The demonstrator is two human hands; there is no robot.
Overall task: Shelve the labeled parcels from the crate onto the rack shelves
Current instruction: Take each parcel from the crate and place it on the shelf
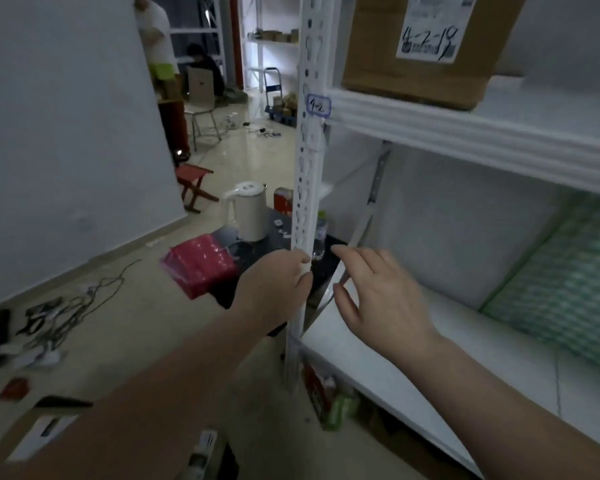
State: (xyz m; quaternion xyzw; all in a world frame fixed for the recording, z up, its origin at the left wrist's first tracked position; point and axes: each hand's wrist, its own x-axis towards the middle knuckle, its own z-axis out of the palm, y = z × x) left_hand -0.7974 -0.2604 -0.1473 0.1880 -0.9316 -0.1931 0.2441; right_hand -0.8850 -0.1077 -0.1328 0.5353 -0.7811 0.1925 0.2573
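Note:
A brown cardboard parcel (423,64) with a white label marked by hand stands on the upper rack shelf (465,133). The white rack upright (309,150) carries a small tag reading 4-2. My left hand (274,289) holds this upright at waist height, fingers curled round its edge. My right hand (378,296) hovers with spread fingers and nothing in it, just above the bare white lower shelf (430,368). At the bottom left lies another labeled cardboard parcel (39,434), blurred and partly behind my left arm.
A green patterned sheet (561,278) lies on the lower shelf at right. Left of the rack, a black low table holds a white kettle (246,213) and a red packet (198,268). Cables (66,313) lie on the floor. People and chairs are far back.

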